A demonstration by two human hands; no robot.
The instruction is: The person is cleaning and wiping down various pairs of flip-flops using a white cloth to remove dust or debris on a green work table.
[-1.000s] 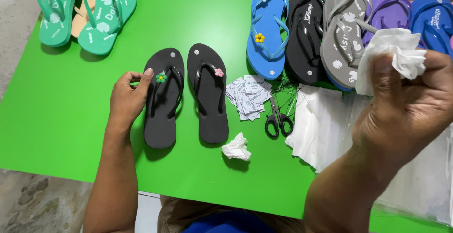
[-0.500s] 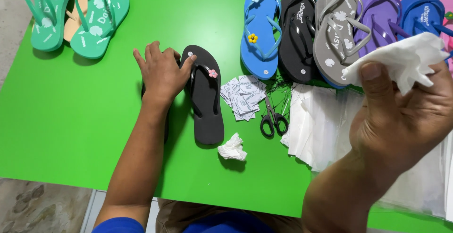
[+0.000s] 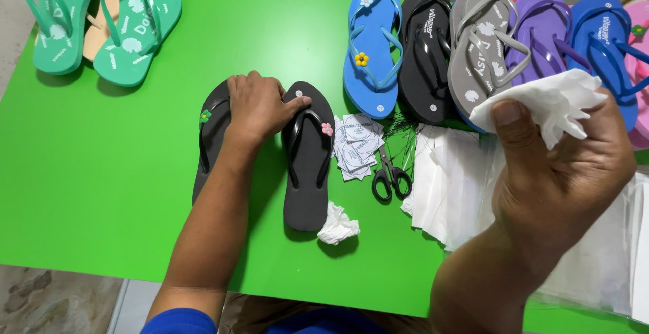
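A pair of black flip-flops lies on the green table (image 3: 122, 172). My left hand (image 3: 257, 107) rests palm down across both, covering the toe end of the left flip-flop (image 3: 211, 138), with its thumb on the right flip-flop (image 3: 307, 165). Each carries a small flower charm on its strap. My right hand (image 3: 561, 172) is raised near the camera at the right, shut on a crumpled white tissue (image 3: 551, 101).
A second tissue wad (image 3: 337, 226) lies by the right flip-flop's heel. Paper tags (image 3: 357, 145), black scissors (image 3: 391, 175) and clear plastic bags (image 3: 460, 185) lie in the middle. Blue, black, grey, purple flip-flops (image 3: 433, 50) line the far edge; green ones (image 3: 101, 23) sit far left.
My left hand has moved from the left flip-flop's outer side onto both flip-flops. My right hand with the tissue stays raised. The camera has shifted slightly.
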